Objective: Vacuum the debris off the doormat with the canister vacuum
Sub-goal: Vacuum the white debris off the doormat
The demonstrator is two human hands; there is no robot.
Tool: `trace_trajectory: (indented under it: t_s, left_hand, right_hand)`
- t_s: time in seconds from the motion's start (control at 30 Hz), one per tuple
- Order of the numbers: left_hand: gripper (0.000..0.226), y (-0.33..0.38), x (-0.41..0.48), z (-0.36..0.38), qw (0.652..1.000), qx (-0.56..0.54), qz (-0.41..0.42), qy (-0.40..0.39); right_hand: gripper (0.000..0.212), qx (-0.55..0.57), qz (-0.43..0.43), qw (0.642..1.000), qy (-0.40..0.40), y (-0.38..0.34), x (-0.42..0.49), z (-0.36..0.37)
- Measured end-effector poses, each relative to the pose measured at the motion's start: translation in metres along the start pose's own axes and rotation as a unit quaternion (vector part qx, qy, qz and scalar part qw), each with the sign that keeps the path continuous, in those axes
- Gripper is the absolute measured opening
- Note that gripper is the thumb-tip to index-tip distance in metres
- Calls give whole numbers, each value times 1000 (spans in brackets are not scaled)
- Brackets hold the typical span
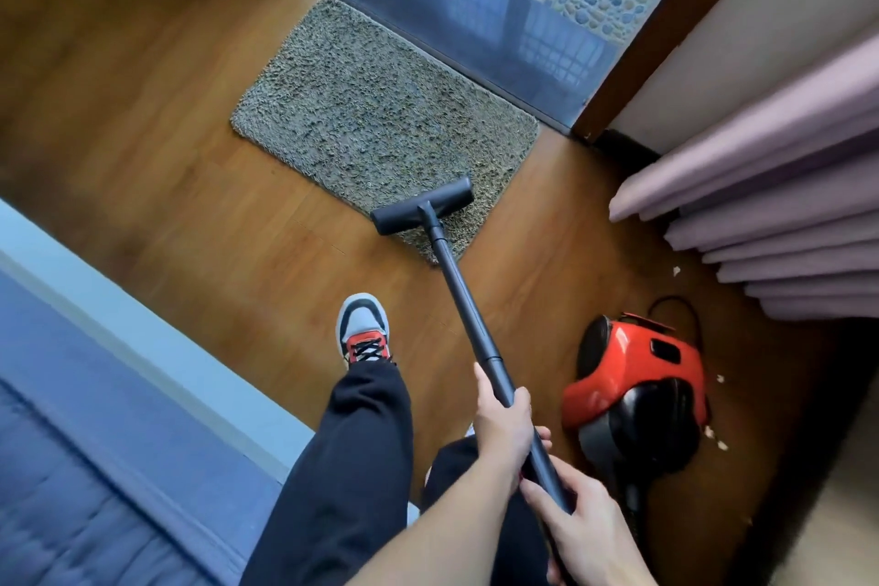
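Your left hand (504,426) and right hand (582,521) are both curled round the black wand (468,305). The floor head (421,205) sits on the near corner of the doormat (371,109), and the red canister vacuum (635,395) stands off the doormat, to its near right. Advised: keep the floor head flat and run overlapping strokes toward the doormat's far edge.

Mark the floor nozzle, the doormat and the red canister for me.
floor nozzle (421,206), head view, middle of the black head.
doormat (361,109), head view, bare pile at centre.
red canister (632,362), head view, red top shell.
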State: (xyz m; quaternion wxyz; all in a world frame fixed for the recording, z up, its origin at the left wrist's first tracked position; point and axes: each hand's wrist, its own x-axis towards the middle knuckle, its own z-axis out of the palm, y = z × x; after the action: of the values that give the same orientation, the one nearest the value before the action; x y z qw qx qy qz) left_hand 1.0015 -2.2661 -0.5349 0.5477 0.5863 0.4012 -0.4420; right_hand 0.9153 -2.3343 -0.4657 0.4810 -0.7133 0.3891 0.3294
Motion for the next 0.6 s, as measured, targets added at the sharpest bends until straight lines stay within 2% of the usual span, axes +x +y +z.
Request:
trace_trajectory:
  t_s: [0.13, 0.27, 0.47, 0.6]
  left_hand:
    - [79, -4, -1, -5, 1000, 18, 5, 9]
    - [78, 4, 14, -11, 1000, 19, 7, 13]
    - [77, 39, 42, -18, 999, 25, 19, 22]
    - [77, 70, 59, -28, 999, 19, 35, 22]
  right_hand:
    - [38, -1, 0, 1000, -3, 7, 0, 7]
    - [31, 1, -4, 999, -37, -6, 9, 9]
    - [24, 27, -3, 999, -39, -41, 37, 15]
    - [31, 20, -11, 999, -41, -67, 60, 23]
